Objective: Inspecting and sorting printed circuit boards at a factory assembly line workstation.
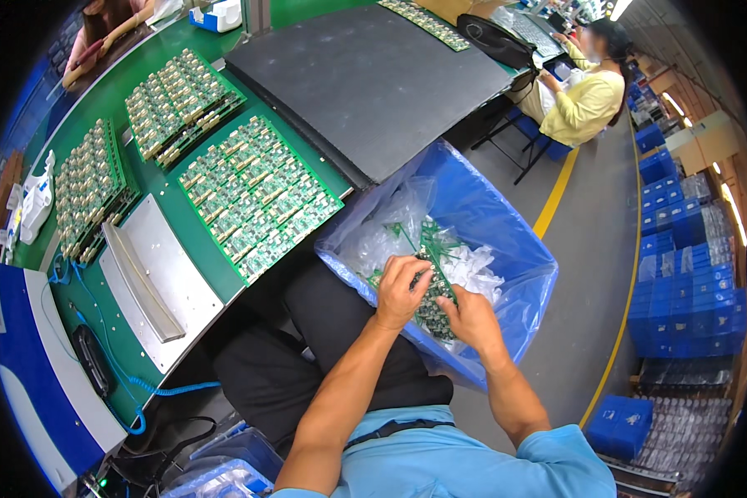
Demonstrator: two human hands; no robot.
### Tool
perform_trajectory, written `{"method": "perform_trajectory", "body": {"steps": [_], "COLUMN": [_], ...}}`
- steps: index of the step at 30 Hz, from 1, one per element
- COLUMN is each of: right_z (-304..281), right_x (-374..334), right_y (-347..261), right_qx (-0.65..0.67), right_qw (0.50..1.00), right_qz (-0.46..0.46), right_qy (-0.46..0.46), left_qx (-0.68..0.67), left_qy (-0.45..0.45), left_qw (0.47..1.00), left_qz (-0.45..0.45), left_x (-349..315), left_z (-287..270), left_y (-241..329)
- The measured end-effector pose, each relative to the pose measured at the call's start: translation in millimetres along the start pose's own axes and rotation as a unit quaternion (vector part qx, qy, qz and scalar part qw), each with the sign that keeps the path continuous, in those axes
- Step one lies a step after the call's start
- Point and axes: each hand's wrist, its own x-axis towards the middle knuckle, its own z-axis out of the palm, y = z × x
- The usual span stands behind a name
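Note:
Over a blue bin (506,216) lined with clear plastic, both of my hands hold a green circuit board (432,314) crowded with small parts. My left hand (402,289) has its fingers bent onto the upper left part of the board. My right hand (473,319) pinches the board's right edge, thumb on the near side. A thin green strip (411,239) sticks up beside the board's top; I cannot tell whether it is joined to it. Below in the bin lie green scraps (441,241) and crumpled white plastic (476,276).
Left of the bin, a large circuit board panel (257,199) lies on the green bench, with stacked panels (183,104) behind. A black mat (373,83) covers the bench's far part. A seated co-worker (585,104) is at the right; blue boxes (685,311) line the aisle.

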Motion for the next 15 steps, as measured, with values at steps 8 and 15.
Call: {"method": "perform_trajectory", "body": {"steps": [8,15], "right_z": [0.5,-8.9], "right_x": [0.8,2.3], "right_y": [0.7,-0.1], "right_qx": [0.021,0.028], "right_qw": [0.999,1.0], "right_qz": [0.032,0.008], "right_qy": [0.007,0.005], "left_qx": [-0.005,0.006], "left_qy": [0.016,0.018], "left_qw": [0.999,0.999], "left_qz": [-0.036,-0.051], "left_x": [-4.0,0.6], "left_z": [2.2,-1.3], "left_y": [-0.8,-1.5]}}
